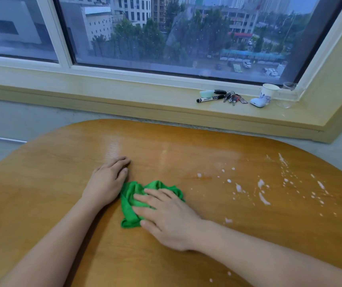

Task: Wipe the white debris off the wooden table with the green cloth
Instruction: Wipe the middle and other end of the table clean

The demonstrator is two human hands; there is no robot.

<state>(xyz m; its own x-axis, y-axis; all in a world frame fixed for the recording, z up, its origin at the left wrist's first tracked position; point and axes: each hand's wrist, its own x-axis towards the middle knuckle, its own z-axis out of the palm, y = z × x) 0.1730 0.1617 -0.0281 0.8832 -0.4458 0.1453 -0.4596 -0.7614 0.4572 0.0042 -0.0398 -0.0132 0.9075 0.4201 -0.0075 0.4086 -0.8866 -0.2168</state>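
Note:
A crumpled green cloth (129, 206) lies near the middle of the rounded wooden table (42, 193). My right hand (166, 216) lies flat on top of the cloth, fingers spread and pointing left. My left hand (106, 181) rests palm down on the bare wood just left of the cloth, its thumb side touching the cloth's edge. White debris (263, 195) is scattered in specks and smears over the right part of the table, to the right of both hands. A few specks (229, 273) lie near the front edge.
Behind the table runs a pale windowsill (124, 94) under a large window. On the sill's right end sit a black marker (209, 99), a bunch of keys (233, 98), a paper cup (268, 94), a small white case (258, 102) and a clear glass (288, 96).

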